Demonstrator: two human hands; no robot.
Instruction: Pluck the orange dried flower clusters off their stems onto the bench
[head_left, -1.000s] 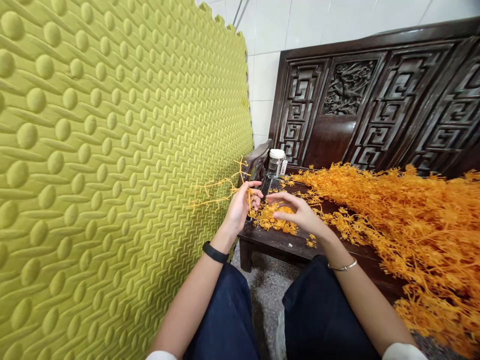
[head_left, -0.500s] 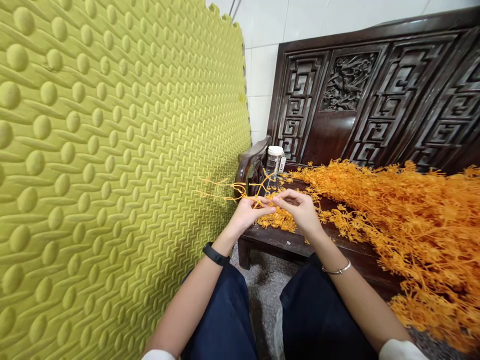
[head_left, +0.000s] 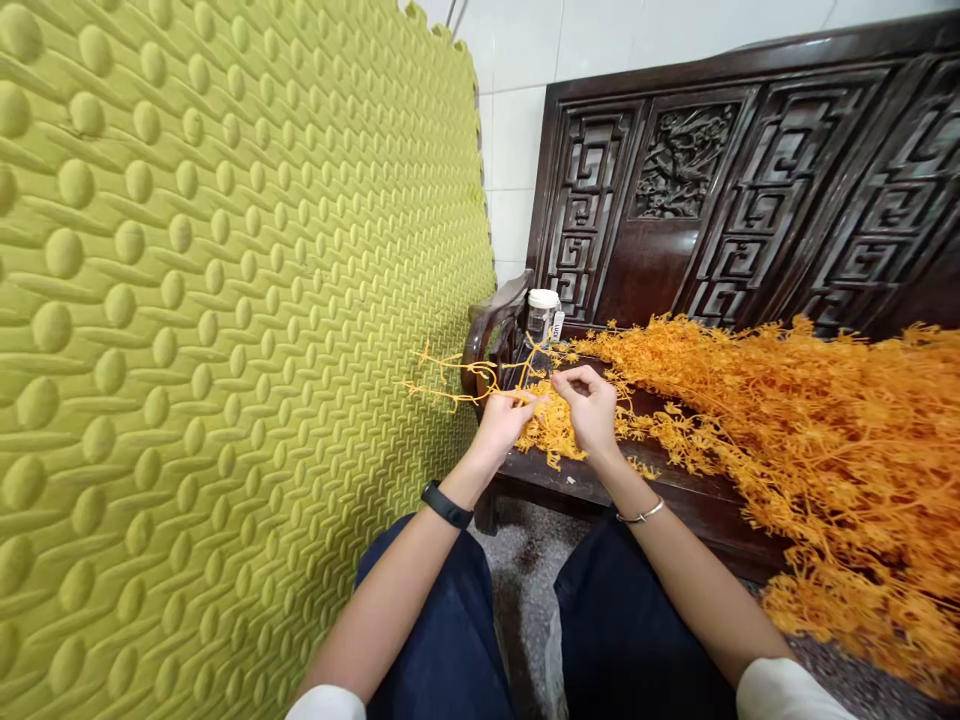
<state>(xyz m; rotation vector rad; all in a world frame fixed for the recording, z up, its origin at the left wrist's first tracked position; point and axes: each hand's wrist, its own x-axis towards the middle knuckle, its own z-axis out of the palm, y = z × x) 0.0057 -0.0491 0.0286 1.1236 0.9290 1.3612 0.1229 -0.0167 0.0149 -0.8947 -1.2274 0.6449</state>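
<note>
My left hand (head_left: 501, 420) pinches a thin orange plastic branch stem (head_left: 450, 378) that spreads out to the left, in front of the green foam mat. My right hand (head_left: 592, 410) is closed just right of it, fingertips pinching a small orange sprig (head_left: 551, 385) at the stem's end. Both hands hover over a small heap of loose orange flower pieces (head_left: 551, 432) on the dark wooden bench seat (head_left: 592, 485). A black band is on my left wrist, a thin bangle on my right.
A tall green textured foam mat (head_left: 225, 300) stands close on the left. A large pile of orange plastic branches (head_left: 810, 420) covers the bench to the right. A clear jar with a white lid (head_left: 542, 315) stands by the armrest. The carved backrest (head_left: 712, 180) rises behind.
My right hand went from open above the loose pieces to pinched against the stem held by my left hand. Both hands rose slightly, and the view shifted a little.
</note>
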